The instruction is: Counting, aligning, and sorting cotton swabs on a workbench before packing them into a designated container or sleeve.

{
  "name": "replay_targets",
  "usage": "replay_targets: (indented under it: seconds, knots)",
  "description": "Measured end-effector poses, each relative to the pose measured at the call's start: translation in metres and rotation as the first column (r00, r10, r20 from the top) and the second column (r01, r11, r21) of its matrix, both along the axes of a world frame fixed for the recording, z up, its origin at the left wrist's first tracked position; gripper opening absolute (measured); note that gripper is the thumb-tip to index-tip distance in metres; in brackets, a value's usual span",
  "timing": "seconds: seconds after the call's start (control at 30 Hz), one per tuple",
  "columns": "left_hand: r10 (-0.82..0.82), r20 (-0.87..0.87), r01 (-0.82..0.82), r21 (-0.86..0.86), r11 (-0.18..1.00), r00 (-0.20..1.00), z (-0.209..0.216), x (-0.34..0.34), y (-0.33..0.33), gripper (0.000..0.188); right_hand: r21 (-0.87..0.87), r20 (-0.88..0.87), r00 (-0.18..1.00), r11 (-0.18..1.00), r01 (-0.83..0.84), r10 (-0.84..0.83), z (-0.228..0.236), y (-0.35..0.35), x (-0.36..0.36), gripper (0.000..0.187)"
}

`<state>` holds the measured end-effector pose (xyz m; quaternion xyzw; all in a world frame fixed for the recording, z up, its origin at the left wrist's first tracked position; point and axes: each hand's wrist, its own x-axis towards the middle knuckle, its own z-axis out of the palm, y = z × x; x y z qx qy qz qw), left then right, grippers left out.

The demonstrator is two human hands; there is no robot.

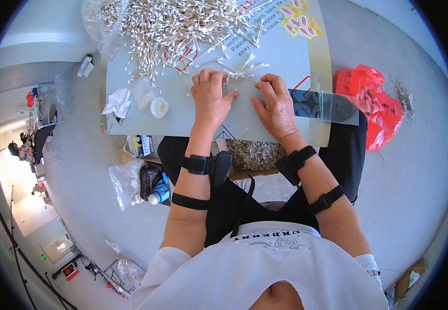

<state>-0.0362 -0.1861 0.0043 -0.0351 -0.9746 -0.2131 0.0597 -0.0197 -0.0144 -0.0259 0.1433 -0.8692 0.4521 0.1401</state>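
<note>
A small loose group of cotton swabs (242, 73) lies crossed on the grey-white table board, between my two hands. My left hand (211, 97) rests at the left of this group, fingers bent down and thumb held apart, fingertips close to the swab ends. On the other side, my right hand (276, 109) has curled fingers near the swabs' right ends, with its thumb spread away. Neither hand visibly grips a swab, though the fingertips partly hide any contact. Beyond them spreads a large heap of cotton swabs (177, 31).
Left on the board are a crumpled white tissue (117, 103) and a small round white tub (159, 107). A clear plastic sleeve (332, 107) overhangs the right edge. Yellow stickers (300, 21) lie far right. A red plastic bag (371, 106) and a box of swabs (255, 154) sit lower.
</note>
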Motion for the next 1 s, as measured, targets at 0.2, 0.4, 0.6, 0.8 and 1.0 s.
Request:
replay_targets:
  seconds: [0.2,0.4,0.6,0.8,1.0]
  knots:
    - [-0.008,-0.135,0.023,0.109,0.994,0.991,-0.019,0.0,-0.006,0.034,0.043,0.047,0.998,0.998,0.043,-0.045,0.005,-0.003,-0.004,0.043]
    - [-0.065,-0.198,0.084,0.093,0.992,0.978,-0.023,-0.01,-0.017,0.031,0.139,0.16,0.983,0.988,0.065,-0.087,0.016,0.005,-0.033,0.064]
    - [-0.031,-0.22,0.06,0.125,0.99,0.975,-0.016,-0.004,-0.008,0.036,0.3,0.117,0.99,0.947,-0.114,0.082,0.01,0.01,-0.07,0.043]
    - [-0.036,-0.252,0.033,-0.014,0.999,0.967,-0.017,-0.006,0.007,0.034,0.176,0.069,0.998,0.984,-0.016,0.004,-0.002,0.013,-0.066,0.017]
    - [-0.064,-0.343,0.038,-0.082,0.996,0.937,-0.018,-0.038,-0.011,0.024,0.19,-0.018,0.999,0.981,0.032,-0.029,-0.009,0.014,-0.068,0.009]
